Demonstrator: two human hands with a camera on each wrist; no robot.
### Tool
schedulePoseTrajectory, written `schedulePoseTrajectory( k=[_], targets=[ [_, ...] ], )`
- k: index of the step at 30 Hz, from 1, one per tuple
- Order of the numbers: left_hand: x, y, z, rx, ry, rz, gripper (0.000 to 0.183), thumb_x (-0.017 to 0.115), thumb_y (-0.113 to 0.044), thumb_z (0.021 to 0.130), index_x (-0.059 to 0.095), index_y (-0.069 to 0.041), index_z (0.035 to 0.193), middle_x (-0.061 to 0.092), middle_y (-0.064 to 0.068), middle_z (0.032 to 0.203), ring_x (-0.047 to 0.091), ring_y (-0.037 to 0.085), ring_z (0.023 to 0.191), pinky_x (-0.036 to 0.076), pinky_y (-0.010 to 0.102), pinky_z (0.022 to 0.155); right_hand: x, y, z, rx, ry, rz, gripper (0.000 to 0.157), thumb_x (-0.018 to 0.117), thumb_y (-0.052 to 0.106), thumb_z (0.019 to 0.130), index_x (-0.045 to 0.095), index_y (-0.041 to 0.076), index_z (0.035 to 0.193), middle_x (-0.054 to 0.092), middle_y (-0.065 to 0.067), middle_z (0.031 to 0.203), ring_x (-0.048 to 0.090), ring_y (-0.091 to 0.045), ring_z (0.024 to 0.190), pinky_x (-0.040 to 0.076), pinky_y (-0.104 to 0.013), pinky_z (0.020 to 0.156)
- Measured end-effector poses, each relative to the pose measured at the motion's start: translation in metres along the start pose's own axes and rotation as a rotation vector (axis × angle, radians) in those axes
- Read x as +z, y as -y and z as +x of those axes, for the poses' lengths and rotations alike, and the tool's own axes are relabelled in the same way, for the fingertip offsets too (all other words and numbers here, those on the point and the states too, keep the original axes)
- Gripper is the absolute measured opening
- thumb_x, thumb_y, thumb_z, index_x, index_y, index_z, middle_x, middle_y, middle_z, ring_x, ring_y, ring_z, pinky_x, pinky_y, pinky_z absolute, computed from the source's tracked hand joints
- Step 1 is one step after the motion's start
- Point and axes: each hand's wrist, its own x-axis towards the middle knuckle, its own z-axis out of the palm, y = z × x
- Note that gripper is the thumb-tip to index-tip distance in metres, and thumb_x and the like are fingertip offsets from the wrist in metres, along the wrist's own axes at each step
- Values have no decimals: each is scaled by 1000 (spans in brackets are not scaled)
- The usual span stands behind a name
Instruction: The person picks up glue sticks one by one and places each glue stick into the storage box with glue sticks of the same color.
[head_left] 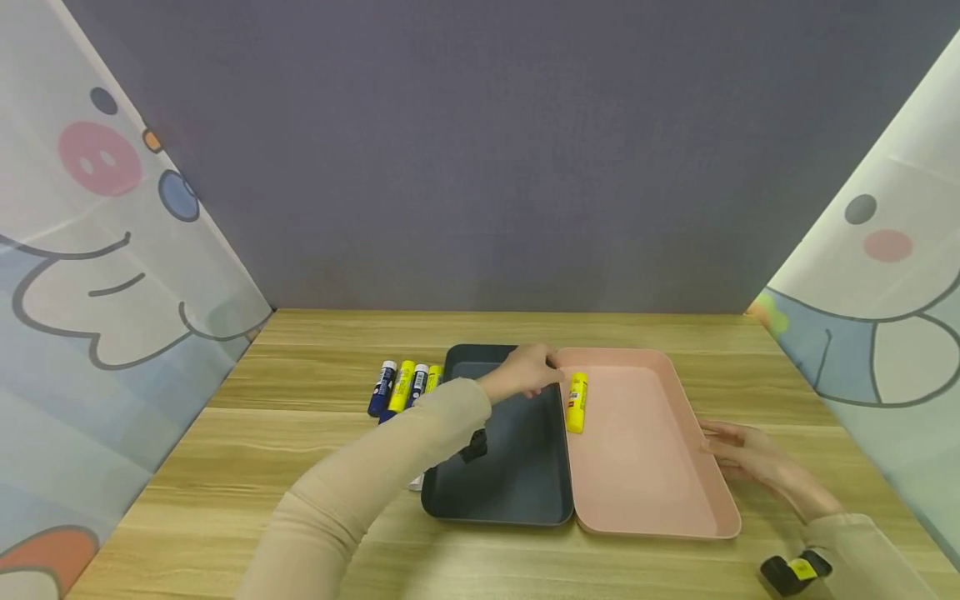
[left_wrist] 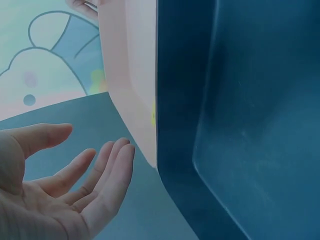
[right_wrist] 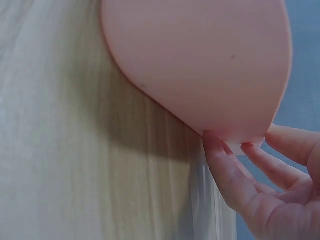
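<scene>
- Left hand [head_left: 527, 372]: fingers loosely parted, empty, near the dark tray [head_left: 517, 483]'s far right corner; arm crossing its left edge.
- Right hand [head_left: 753, 458]: pinches the pink tray [head_left: 645, 475]'s right edge.
- Yellow stick [head_left: 577, 404]: lies inside, along the left edge.

In your R hand [head_left: 750, 458]: pink tray [head_left: 637, 467], smooth matt plastic. Below your L hand [head_left: 523, 369]: dk tray [head_left: 517, 475], smooth plastic, slight sheen. Yel. tube [head_left: 577, 403] near it: glossy plastic. Table [head_left: 225, 483] under both: wood-grain.

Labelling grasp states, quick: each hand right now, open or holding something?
Left hand: open, holding nothing.
Right hand: holding the pink tray by its edge.
</scene>
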Motion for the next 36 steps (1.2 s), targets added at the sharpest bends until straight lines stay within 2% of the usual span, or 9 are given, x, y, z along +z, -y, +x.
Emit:
schedulePoseTrajectory(
  k=[5, 7, 11, 15, 19, 25, 29, 36],
  targets=[
    [-13, 12, -11, -1, -9, -32, 29, 55, -19, 87, 58, -4, 111, 59, 8, 64, 56, 19, 54, 52, 33, 57, 0, 0, -1, -14, 11, 0, 63, 47, 17, 92, 13, -22, 129, 40, -36, 122, 59, -9, 93, 49, -34, 77],
    [-18, 18, -16, 9, -16, -41, 29, 55, -19, 87, 58, -3, 111, 60, 8, 67, 55, 16, 53, 51, 31, 56, 0, 0, -1, -14, 7, -3, 63, 48, 17, 92, 14, -21, 129, 41, -35, 122, 59, -9, 93, 49, -34, 77],
    [-25, 30, -27, 42, -43, -49, 27, 54, -15, 87, 58, -2, 110, 63, 9, 82, 58, 14, 59, 50, 27, 55, 0, 0, -1, -6, 0, -12, 65, 48, 19, 91, 14, -21, 129, 39, -36, 123, 58, -9, 94, 49, -34, 78],
    [-31, 41, -40, 63, -76, -35, 24, 55, -15, 87, 59, -4, 108, 62, 10, 93, 59, 15, 66, 48, 25, 57, 1, 1, -1, 11, -9, -7, 67, 49, 20, 91, 13, -20, 130, 37, -36, 124, 58, -9, 94, 49, -34, 79],
    [-38, 52, -51, 53, -100, -38, 24, 56, -16, 86, 59, -4, 106, 61, 9, 87, 59, 17, 67, 47, 26, 56, 1, 1, -1, 6, 0, 3, 65, 48, 18, 91, 13, -21, 130, 40, -35, 122, 58, -9, 93, 49, -34, 78],
    [-47, 69, -61, 15, -119, -79, 24, 56, -16, 86, 58, -4, 107, 60, 10, 84, 58, 15, 66, 47, 27, 56, 0, 1, 0, 1, 5, 6, 63, 47, 17, 92, 12, -21, 130, 42, -35, 121, 58, -8, 92, 49, -34, 78],
    [-53, 80, -68, 22, -134, -75, 25, 55, -14, 86, 58, -2, 108, 60, 9, 82, 56, 15, 63, 46, 27, 54, 0, 2, 0, 3, 1, 8, 64, 47, 18, 92, 13, -21, 130, 43, -35, 120, 58, -9, 92, 49, -34, 78],
    [-62, 100, -77, 5, -196, -49, 26, 55, -13, 86, 59, -1, 109, 58, 14, 89, 58, 26, 63, 43, 26, 48, 0, 2, 0, 28, -20, -1, 67, 50, 21, 90, 15, -19, 131, 42, -33, 122, 58, -10, 94, 49, -34, 79]
  ],
)
